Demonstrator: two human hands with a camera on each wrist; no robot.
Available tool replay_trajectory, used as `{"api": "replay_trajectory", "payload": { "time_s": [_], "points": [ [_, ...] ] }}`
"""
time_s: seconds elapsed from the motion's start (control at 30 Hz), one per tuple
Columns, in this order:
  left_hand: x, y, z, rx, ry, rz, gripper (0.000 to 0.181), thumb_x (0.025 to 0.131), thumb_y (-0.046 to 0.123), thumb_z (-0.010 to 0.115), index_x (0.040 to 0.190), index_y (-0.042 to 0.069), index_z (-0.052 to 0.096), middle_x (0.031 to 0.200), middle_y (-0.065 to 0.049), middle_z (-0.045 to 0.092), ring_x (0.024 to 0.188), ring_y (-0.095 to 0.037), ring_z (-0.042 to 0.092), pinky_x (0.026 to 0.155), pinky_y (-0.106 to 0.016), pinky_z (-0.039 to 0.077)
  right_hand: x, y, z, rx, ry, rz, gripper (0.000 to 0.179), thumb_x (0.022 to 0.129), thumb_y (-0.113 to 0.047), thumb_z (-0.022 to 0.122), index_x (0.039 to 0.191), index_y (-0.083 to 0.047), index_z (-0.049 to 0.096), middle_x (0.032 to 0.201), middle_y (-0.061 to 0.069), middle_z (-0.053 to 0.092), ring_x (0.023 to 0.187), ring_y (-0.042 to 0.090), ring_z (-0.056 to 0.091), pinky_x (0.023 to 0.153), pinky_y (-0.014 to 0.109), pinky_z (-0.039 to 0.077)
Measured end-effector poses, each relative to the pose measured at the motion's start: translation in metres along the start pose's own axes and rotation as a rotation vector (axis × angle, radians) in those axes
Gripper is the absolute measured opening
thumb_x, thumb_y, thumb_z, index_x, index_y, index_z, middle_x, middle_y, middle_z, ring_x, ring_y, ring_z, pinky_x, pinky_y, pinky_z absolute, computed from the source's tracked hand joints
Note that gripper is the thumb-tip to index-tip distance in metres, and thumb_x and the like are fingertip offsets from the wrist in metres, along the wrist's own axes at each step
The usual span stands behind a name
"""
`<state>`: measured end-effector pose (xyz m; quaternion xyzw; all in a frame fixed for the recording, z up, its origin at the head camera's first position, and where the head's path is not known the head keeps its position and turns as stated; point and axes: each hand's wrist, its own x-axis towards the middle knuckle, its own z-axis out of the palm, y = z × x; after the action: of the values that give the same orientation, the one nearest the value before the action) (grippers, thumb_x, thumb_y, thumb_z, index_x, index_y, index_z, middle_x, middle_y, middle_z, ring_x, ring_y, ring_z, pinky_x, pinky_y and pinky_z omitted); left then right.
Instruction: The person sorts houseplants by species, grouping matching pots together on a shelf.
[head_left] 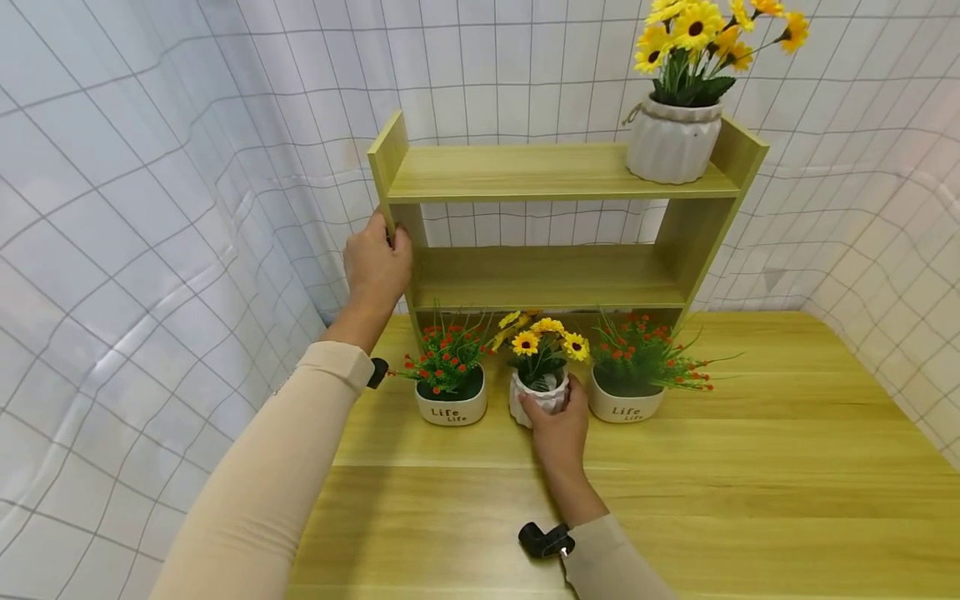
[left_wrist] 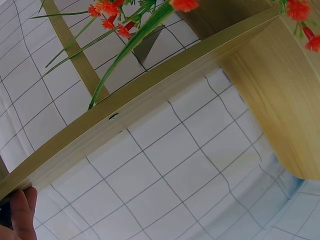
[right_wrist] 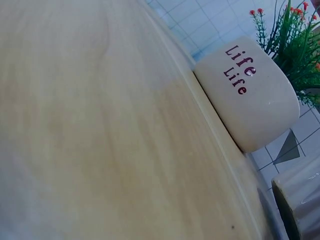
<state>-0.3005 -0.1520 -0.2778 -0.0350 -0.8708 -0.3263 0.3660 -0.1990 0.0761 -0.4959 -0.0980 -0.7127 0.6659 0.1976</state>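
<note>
My left hand (head_left: 378, 258) grips the left side panel of a light wooden two-tier shelf (head_left: 525, 279), thumb on the inner side. In the left wrist view, fingers (left_wrist: 22, 212) hold the panel's edge. Down in front of the shelf, my right hand (head_left: 562, 425) holds a small white ribbed pot (head_left: 521, 404) of yellow flowers (head_left: 551, 337) between thumb and fingers. The right wrist view catches part of that ribbed pot (right_wrist: 302, 195) with its base edge showing; it looks slightly off the tabletop. No right-hand fingers appear there.
White "Life" planters with red flowers stand on either side, a left planter (head_left: 452, 408) and a right planter (head_left: 626, 404). A larger white pot (head_left: 671, 142) of yellow flowers sits on the shelf's top right. Everything stands on a wooden table (head_left: 750, 483), with a grid-patterned curtain (head_left: 150, 208) around.
</note>
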Motion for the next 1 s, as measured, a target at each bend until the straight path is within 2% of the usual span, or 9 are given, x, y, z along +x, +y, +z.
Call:
{"api": "replay_trajectory", "payload": {
  "time_s": [0.17, 0.3, 0.47, 0.6, 0.73, 1.0],
  "points": [
    [0.000, 0.000, -0.001, 0.004, -0.002, -0.004, 0.022, 0.098, 0.018, 0.053, 0.096, -0.002, 0.062, 0.089, -0.023, 0.071, 0.085, -0.046, 0.067, 0.070, -0.054, 0.050, -0.004, -0.006, -0.004, 0.043, 0.000, 0.006, 0.081, 0.078, -0.011, 0.084, 0.145, 0.000, 0.040, 0.140, 0.015, 0.048, 0.129, 0.028, 0.046, 0.107, 0.044, 0.036],
    [0.000, -0.001, -0.001, 0.010, -0.001, -0.012, 0.022, 0.098, 0.019, 0.053, 0.095, -0.002, 0.061, 0.088, -0.023, 0.071, 0.085, -0.046, 0.067, 0.070, -0.054, 0.050, -0.008, -0.014, -0.007, 0.071, -0.019, -0.021, 0.079, 0.077, -0.011, 0.084, 0.143, -0.001, 0.042, 0.138, 0.014, 0.049, 0.127, 0.027, 0.047, 0.105, 0.045, 0.038],
    [0.000, -0.001, 0.000, 0.008, -0.008, -0.011, 0.022, 0.098, 0.018, 0.053, 0.095, -0.002, 0.061, 0.088, -0.023, 0.071, 0.084, -0.045, 0.068, 0.068, -0.054, 0.050, -0.012, -0.030, -0.012, 0.090, -0.030, -0.059, 0.077, 0.077, -0.014, 0.085, 0.142, -0.003, 0.044, 0.135, 0.012, 0.052, 0.122, 0.027, 0.050, 0.100, 0.046, 0.042],
    [0.000, 0.000, 0.000, -0.001, -0.018, -0.013, 0.021, 0.098, 0.018, 0.053, 0.096, -0.002, 0.062, 0.089, -0.023, 0.071, 0.084, -0.044, 0.068, 0.069, -0.053, 0.051, -0.014, -0.044, -0.017, 0.109, -0.030, -0.059, 0.081, 0.078, -0.013, 0.084, 0.146, -0.002, 0.039, 0.140, 0.013, 0.048, 0.126, 0.026, 0.046, 0.104, 0.045, 0.039],
    [0.001, -0.001, 0.000, -0.009, -0.011, -0.008, 0.020, 0.098, 0.017, 0.053, 0.095, -0.001, 0.063, 0.089, -0.021, 0.072, 0.085, -0.043, 0.068, 0.071, -0.052, 0.051, -0.013, -0.055, -0.021, 0.136, -0.029, -0.092, 0.084, 0.078, -0.010, 0.084, 0.147, -0.001, 0.037, 0.143, 0.015, 0.043, 0.129, 0.026, 0.043, 0.107, 0.044, 0.036],
    [0.000, -0.001, 0.000, -0.010, -0.004, 0.000, 0.020, 0.097, 0.016, 0.052, 0.094, -0.001, 0.062, 0.089, -0.022, 0.072, 0.084, -0.043, 0.068, 0.068, -0.052, 0.051, -0.012, -0.073, -0.028, 0.173, -0.022, -0.152, 0.083, 0.077, -0.009, 0.085, 0.146, -0.003, 0.039, 0.139, 0.010, 0.045, 0.124, 0.023, 0.046, 0.101, 0.044, 0.041]
  ]
}}
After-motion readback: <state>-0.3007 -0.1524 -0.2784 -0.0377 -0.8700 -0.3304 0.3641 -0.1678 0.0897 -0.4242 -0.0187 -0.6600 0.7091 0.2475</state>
